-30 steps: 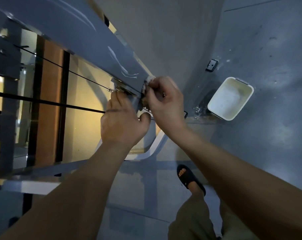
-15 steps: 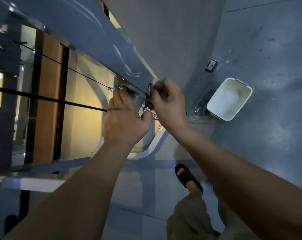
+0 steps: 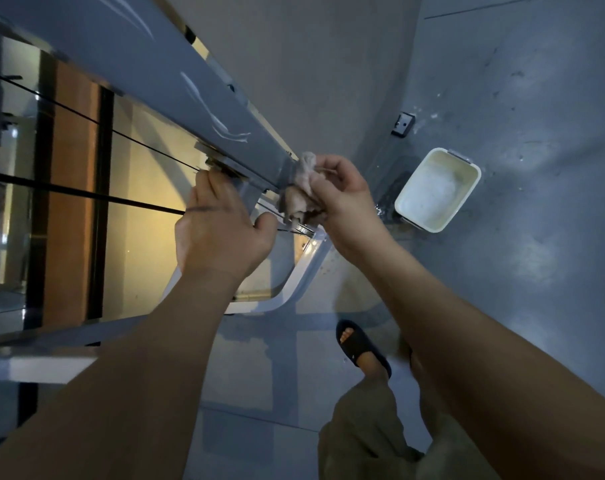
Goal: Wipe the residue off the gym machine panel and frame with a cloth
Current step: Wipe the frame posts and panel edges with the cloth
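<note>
A grey machine frame beam (image 3: 176, 81) runs diagonally from upper left to centre, with pale smear marks (image 3: 221, 124) on its face. My right hand (image 3: 342, 199) grips a crumpled pale cloth (image 3: 303, 183) and presses it against the beam's lower end. My left hand (image 3: 218, 230) rests on the beam's underside beside a metal bracket (image 3: 212, 155), fingers straight and thumb spread toward the cloth. A clear panel (image 3: 138, 202) with black cables (image 3: 86, 197) lies under the beam at left.
A white plastic tub (image 3: 464, 183) stands on the grey floor to the right, with wet splashes beside it. A small black floor fitting (image 3: 403, 124) lies above it. My sandalled foot (image 3: 361, 348) stands below the hands. A white curved frame tube (image 3: 294, 282) bends under the beam.
My right hand has slid a little down the beam's end, and more of the cloth shows now. My left hand stays on the underside.
</note>
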Demonstrator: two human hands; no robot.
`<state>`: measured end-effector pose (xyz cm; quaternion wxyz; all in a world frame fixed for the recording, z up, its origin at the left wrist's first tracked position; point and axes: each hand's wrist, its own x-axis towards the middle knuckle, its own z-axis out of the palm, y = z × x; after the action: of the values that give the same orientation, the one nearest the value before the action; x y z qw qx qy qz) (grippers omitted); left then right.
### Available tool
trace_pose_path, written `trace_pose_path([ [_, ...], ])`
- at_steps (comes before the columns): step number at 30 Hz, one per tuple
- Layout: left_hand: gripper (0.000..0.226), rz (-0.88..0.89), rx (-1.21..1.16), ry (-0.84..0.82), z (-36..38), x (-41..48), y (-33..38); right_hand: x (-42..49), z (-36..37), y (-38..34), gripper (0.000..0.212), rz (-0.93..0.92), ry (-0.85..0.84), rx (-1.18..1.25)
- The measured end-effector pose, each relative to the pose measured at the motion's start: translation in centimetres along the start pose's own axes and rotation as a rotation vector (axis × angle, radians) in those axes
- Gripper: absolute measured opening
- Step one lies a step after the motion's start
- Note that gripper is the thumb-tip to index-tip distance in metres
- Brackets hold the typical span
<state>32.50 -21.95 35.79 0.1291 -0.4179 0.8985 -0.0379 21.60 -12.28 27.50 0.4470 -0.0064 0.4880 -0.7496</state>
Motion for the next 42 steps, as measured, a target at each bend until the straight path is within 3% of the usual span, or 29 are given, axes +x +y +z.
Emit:
trace_pose_path([
  [5, 0.073, -0.009, 0.026, -0.013, 0.2, 0.1, -0.1, -0.7, -1.7, -0.1, 0.026, 0.100, -0.076, 0.220],
  [11, 0.070, -0.012, -0.008, 0.013, 0.3, 0.0, 0.1, -0.3, -2.5, -0.6, 0.023, 0.124, -0.018, 0.240],
  [14, 0.070, -0.014, -0.010, 0.014, 0.4, 0.0, 0.0, -0.2, -2.1, -0.4, 0.009, 0.133, -0.003, 0.209],
  [21, 0.072, -0.004, -0.016, 0.032, 0.6, 0.0, -0.2, 0.8, 0.9, 1.1, 0.012, 0.054, 0.095, -0.138],
  [26, 0.071, 0.001, -0.013, 0.046, 0.8, 0.0, -0.2, 1.8, 3.4, 1.6, 0.007, 0.046, 0.221, -0.088],
  [29, 0.070, 0.006, -0.021, 0.048, 0.8, 0.0, -0.2, 1.5, 3.7, 1.3, 0.005, -0.015, 0.183, -0.144],
  [33, 0.064, 0.013, -0.010, 0.045, 0.6, -0.1, -0.3, 1.9, 3.1, 2.1, 0.013, 0.100, 0.233, -0.148],
  [38, 0.070, 0.005, 0.000, 0.030, 0.7, 0.0, -0.4, 1.2, 3.5, 1.3, 0.010, -0.058, 0.136, -0.250],
  [42, 0.068, 0.019, 0.011, 0.031, 0.6, -0.1, -0.5, 1.8, 3.3, 0.8, 0.021, 0.016, 0.209, -0.215],
])
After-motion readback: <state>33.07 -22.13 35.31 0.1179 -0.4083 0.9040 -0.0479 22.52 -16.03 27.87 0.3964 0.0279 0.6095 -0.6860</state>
